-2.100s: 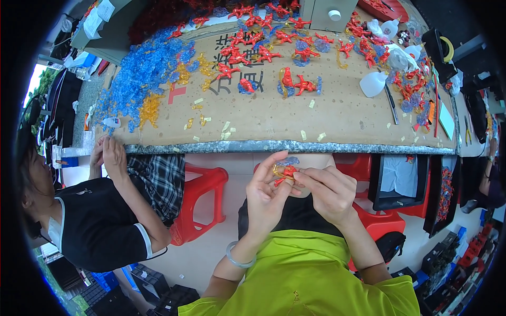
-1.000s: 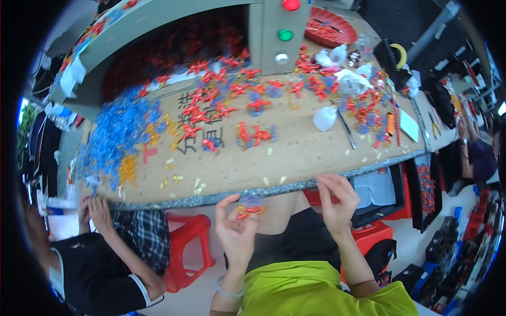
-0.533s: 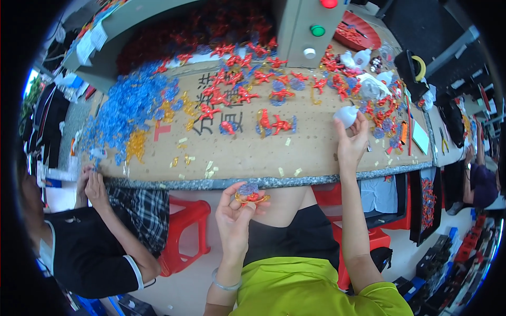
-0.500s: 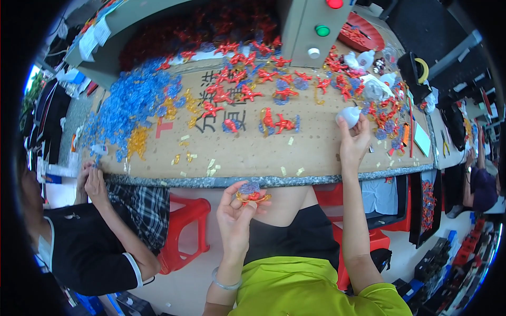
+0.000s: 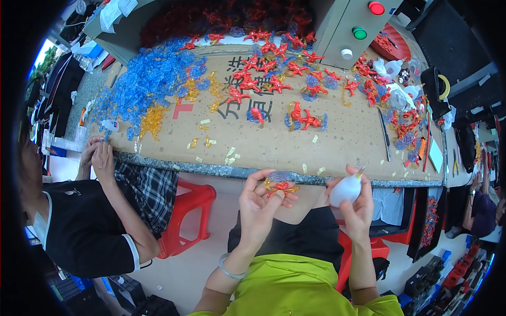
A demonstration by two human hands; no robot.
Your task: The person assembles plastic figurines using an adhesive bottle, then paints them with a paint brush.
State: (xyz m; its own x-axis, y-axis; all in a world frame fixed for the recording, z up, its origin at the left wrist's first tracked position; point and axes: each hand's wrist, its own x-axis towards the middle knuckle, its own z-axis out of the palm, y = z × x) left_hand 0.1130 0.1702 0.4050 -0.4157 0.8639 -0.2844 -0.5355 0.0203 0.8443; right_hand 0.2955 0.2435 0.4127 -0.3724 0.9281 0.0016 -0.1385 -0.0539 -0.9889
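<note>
In front of my lap, my left hand (image 5: 258, 209) pinches a small plastic figure (image 5: 282, 186) with red, gold and translucent purple parts. A round white squeeze bottle (image 5: 346, 191) with a thin pointed nozzle is in my right hand (image 5: 360, 215), its tip pointing up and away from me. Both hands are just off the near table edge, with a small gap between figure and bottle. Beyond them on the cardboard-covered tabletop (image 5: 253, 150) lie red figures (image 5: 308, 120) with purple and gold parts.
Translucent blue pieces (image 5: 158, 71) are heaped at the left, beside gold ones (image 5: 153, 120). A grey post with buttons (image 5: 348, 31) rises at the back. A dark pen (image 5: 385, 136) lies at the right. Seated at the left, a co-worker (image 5: 84, 226) works with both hands near the table edge.
My right hand has brought the white bottle from above the table's right side down toward me, near my left hand. The view has shifted, and the figure stays in my left hand.
</note>
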